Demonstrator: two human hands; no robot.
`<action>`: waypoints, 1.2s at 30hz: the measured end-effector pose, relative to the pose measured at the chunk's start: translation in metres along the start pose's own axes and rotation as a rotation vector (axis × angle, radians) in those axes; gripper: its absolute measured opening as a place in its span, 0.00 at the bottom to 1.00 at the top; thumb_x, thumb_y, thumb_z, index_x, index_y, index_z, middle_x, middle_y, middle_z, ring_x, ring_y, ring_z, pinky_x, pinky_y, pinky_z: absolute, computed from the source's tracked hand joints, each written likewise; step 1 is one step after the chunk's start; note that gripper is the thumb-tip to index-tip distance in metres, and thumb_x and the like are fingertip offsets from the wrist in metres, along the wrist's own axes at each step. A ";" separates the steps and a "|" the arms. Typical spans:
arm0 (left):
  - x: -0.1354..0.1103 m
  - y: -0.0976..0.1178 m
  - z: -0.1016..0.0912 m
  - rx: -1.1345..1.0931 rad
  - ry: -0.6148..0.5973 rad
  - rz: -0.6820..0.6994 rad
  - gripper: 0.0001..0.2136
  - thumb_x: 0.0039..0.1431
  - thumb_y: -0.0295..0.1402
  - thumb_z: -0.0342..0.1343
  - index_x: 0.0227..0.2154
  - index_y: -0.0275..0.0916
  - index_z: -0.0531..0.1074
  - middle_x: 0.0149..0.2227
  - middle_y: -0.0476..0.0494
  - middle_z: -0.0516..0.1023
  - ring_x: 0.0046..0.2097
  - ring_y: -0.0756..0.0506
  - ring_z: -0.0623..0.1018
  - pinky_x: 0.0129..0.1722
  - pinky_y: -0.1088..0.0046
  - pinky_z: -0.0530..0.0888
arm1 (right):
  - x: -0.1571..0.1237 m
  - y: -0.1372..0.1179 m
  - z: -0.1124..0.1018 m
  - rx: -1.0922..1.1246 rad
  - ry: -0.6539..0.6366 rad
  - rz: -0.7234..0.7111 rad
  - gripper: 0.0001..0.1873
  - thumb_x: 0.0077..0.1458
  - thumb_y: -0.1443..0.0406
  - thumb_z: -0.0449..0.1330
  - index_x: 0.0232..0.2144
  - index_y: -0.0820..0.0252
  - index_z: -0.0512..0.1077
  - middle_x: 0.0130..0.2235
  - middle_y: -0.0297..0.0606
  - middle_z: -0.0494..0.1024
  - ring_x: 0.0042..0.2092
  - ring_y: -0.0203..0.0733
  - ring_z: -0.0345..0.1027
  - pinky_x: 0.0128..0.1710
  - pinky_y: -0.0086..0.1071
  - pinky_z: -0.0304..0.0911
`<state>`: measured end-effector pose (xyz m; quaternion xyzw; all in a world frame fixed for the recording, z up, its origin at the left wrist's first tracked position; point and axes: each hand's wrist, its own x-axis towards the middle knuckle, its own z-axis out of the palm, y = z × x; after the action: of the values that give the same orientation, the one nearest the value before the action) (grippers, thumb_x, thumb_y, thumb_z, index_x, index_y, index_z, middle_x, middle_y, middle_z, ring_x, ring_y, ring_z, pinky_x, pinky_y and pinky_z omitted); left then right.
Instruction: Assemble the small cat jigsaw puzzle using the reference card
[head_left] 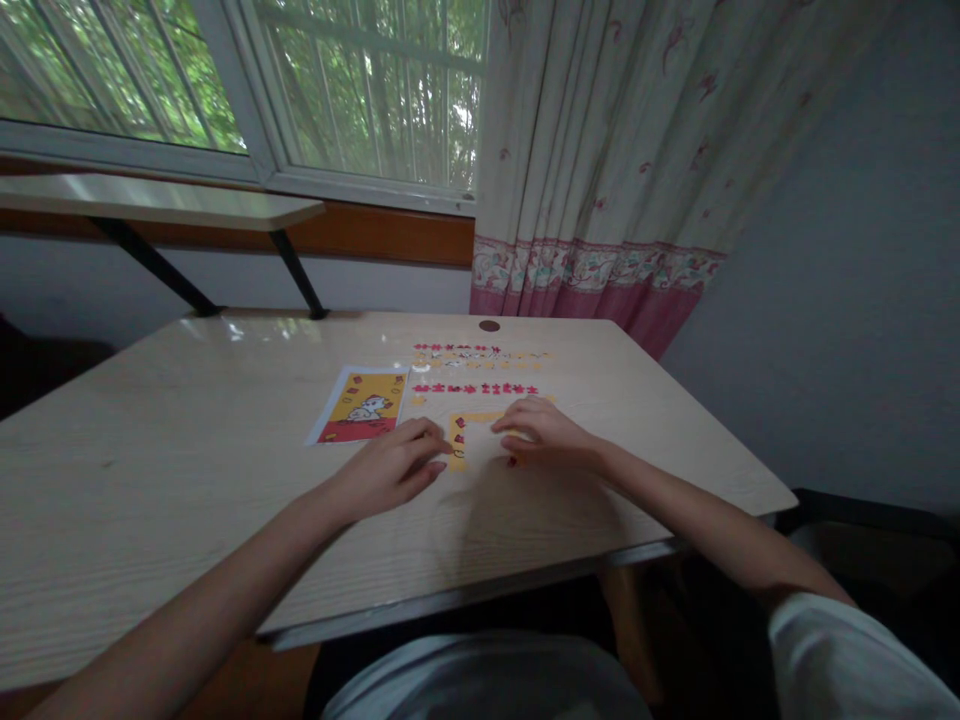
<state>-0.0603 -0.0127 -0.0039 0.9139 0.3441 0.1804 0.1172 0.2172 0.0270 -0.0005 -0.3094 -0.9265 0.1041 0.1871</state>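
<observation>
A partly joined jigsaw puzzle [457,428], yellow with small red shapes, lies on the table between my hands; its left column and top row show. My left hand [409,462] is at the left column, thumb and forefinger apart, the forefinger's tip at the lower piece. Over the right side hangs my right hand [546,437], fingers bent and a gap between thumb and forefinger; it hides part of that side. Loose red puzzle pieces [476,388] lie in a row beyond, with yellow and white pieces [480,357] behind. A picture sheet [367,408] shows a white cartoon animal on yellow and red.
The light wood table [187,470] has its front edge close to my body. A raised shelf [157,200] on black legs stands at the back left. Behind are a window [375,100] and a flowered curtain [600,150]. A dark chair [877,530] is at the right.
</observation>
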 end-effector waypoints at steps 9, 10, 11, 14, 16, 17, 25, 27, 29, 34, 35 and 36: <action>0.001 -0.005 0.006 0.083 -0.047 0.040 0.14 0.65 0.36 0.44 0.48 0.41 0.69 0.50 0.39 0.70 0.50 0.42 0.69 0.49 0.61 0.67 | -0.021 0.017 0.005 -0.020 0.026 0.079 0.22 0.55 0.54 0.59 0.50 0.56 0.70 0.49 0.42 0.74 0.49 0.42 0.64 0.50 0.39 0.53; 0.001 -0.005 0.006 0.087 -0.051 0.036 0.14 0.65 0.36 0.44 0.48 0.41 0.69 0.50 0.39 0.71 0.50 0.42 0.69 0.49 0.61 0.67 | -0.020 0.016 0.007 -0.017 0.024 0.078 0.23 0.54 0.53 0.59 0.49 0.56 0.70 0.49 0.42 0.74 0.49 0.42 0.65 0.51 0.39 0.53; 0.001 -0.005 0.006 0.090 -0.050 0.033 0.14 0.65 0.36 0.44 0.48 0.41 0.69 0.49 0.39 0.71 0.50 0.42 0.69 0.49 0.61 0.67 | -0.020 0.016 0.008 -0.019 0.022 0.078 0.23 0.53 0.53 0.60 0.49 0.56 0.71 0.49 0.42 0.74 0.50 0.42 0.65 0.50 0.39 0.53; 0.003 -0.007 0.007 0.102 -0.032 0.041 0.14 0.65 0.37 0.44 0.48 0.41 0.69 0.50 0.40 0.71 0.49 0.42 0.69 0.49 0.61 0.67 | -0.017 0.019 0.008 -0.033 0.012 0.076 0.22 0.54 0.54 0.60 0.50 0.55 0.70 0.50 0.41 0.74 0.51 0.42 0.65 0.51 0.39 0.53; 0.004 -0.009 0.009 0.120 -0.017 0.036 0.15 0.65 0.38 0.44 0.49 0.40 0.69 0.50 0.39 0.71 0.50 0.42 0.69 0.49 0.61 0.67 | -0.016 0.023 0.008 -0.036 0.006 0.083 0.22 0.55 0.55 0.59 0.50 0.54 0.69 0.51 0.40 0.73 0.52 0.41 0.65 0.51 0.40 0.52; 0.005 -0.010 0.009 0.131 -0.012 0.029 0.16 0.65 0.38 0.43 0.50 0.40 0.69 0.50 0.39 0.71 0.49 0.42 0.69 0.49 0.61 0.67 | -0.015 0.025 0.007 -0.036 0.005 0.089 0.22 0.55 0.55 0.59 0.51 0.54 0.69 0.52 0.40 0.73 0.52 0.42 0.65 0.52 0.40 0.52; 0.013 -0.012 0.011 0.183 -0.035 -0.002 0.18 0.66 0.39 0.42 0.53 0.39 0.66 0.53 0.39 0.69 0.51 0.40 0.67 0.51 0.59 0.66 | -0.013 0.031 0.005 -0.048 0.012 0.118 0.21 0.57 0.56 0.56 0.52 0.55 0.68 0.53 0.41 0.72 0.52 0.44 0.64 0.52 0.42 0.52; 0.014 -0.013 0.012 0.182 -0.036 0.000 0.18 0.65 0.38 0.42 0.53 0.39 0.65 0.53 0.39 0.69 0.52 0.40 0.67 0.51 0.59 0.65 | -0.013 0.031 0.005 -0.049 0.016 0.117 0.21 0.58 0.56 0.56 0.51 0.56 0.68 0.53 0.42 0.72 0.52 0.44 0.64 0.52 0.42 0.52; 0.015 -0.013 0.013 0.182 -0.037 0.005 0.17 0.65 0.37 0.42 0.53 0.38 0.65 0.53 0.39 0.69 0.52 0.40 0.67 0.51 0.59 0.65 | -0.013 0.031 0.005 -0.047 0.018 0.116 0.21 0.58 0.56 0.56 0.51 0.56 0.68 0.53 0.41 0.72 0.52 0.44 0.64 0.52 0.42 0.52; 0.013 -0.011 0.007 0.235 -0.004 -0.012 0.17 0.65 0.38 0.41 0.52 0.37 0.65 0.51 0.38 0.70 0.51 0.40 0.68 0.50 0.59 0.66 | -0.014 0.036 0.003 -0.059 0.064 0.117 0.18 0.59 0.57 0.54 0.50 0.56 0.70 0.51 0.40 0.73 0.52 0.43 0.64 0.51 0.41 0.53; 0.012 -0.013 0.004 0.262 0.023 -0.043 0.17 0.65 0.39 0.41 0.51 0.37 0.66 0.50 0.38 0.70 0.50 0.40 0.68 0.49 0.59 0.66 | -0.015 0.039 0.001 -0.072 0.096 0.130 0.18 0.59 0.57 0.54 0.49 0.56 0.70 0.51 0.40 0.74 0.52 0.43 0.64 0.50 0.40 0.54; 0.011 -0.016 0.001 0.292 0.055 -0.084 0.17 0.65 0.39 0.41 0.50 0.37 0.67 0.49 0.37 0.71 0.49 0.39 0.69 0.48 0.59 0.67 | -0.017 0.044 -0.002 -0.090 0.134 0.149 0.17 0.59 0.58 0.55 0.48 0.57 0.71 0.50 0.41 0.74 0.51 0.43 0.64 0.50 0.40 0.54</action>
<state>-0.0616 0.0066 -0.0072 0.9009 0.4075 0.1483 -0.0191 0.2539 0.0511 -0.0173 -0.3916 -0.8902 0.0549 0.2263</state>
